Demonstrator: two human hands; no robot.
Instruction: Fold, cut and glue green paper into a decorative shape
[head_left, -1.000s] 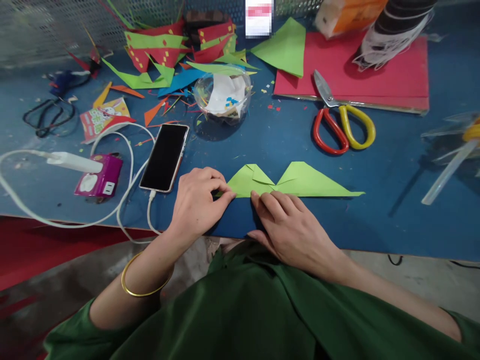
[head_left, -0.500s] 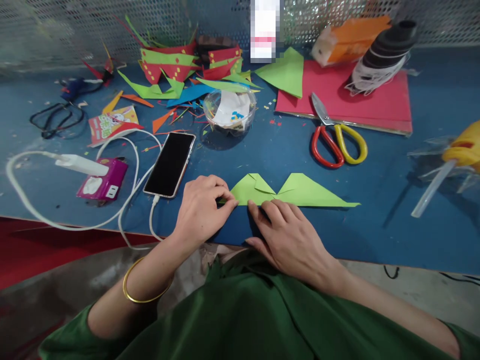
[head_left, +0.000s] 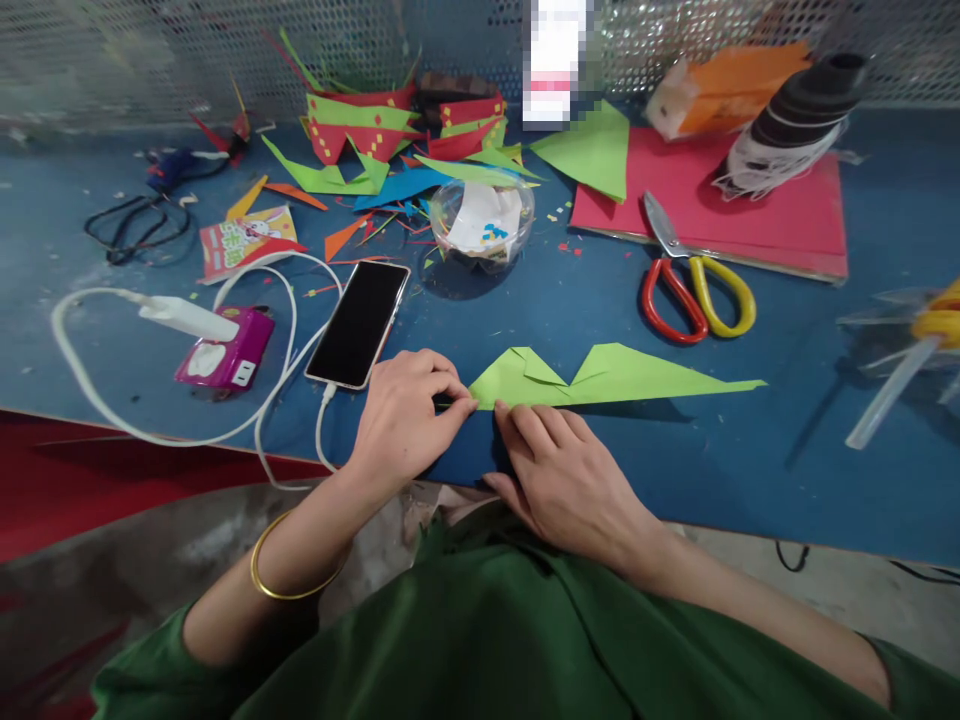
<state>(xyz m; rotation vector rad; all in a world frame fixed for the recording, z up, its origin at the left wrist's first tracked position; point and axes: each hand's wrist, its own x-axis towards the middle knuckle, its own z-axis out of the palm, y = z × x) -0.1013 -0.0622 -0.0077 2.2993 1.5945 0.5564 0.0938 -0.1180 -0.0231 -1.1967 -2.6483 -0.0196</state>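
Observation:
A folded strip of light green paper (head_left: 626, 375) lies on the blue table in front of me, with two humps and a V-shaped dip between them. Its long right tip stands slightly off the surface and casts a shadow. My left hand (head_left: 409, 410) is closed, pinching the paper's left end between thumb and fingertips. Along the lower edge, the fingertips of my right hand (head_left: 574, 475) rest against the paper, fingers stretched and thumb spread apart below. The left end of the strip is mostly hidden by my left hand.
Scissors (head_left: 682, 285) lie beyond the paper, near red sheets (head_left: 795, 225). A clear bowl (head_left: 484, 255) holds scraps. At left are a phone (head_left: 360, 325), white cable and purple adapter (head_left: 225, 355). Red-green paper masks (head_left: 364, 130) sit at the back; a glue bottle (head_left: 802, 110) stands right.
The paper's right end has risen slightly off the table and swung away from me. Both hands keep nearly the same hold. The whole table scene has shifted right in view.

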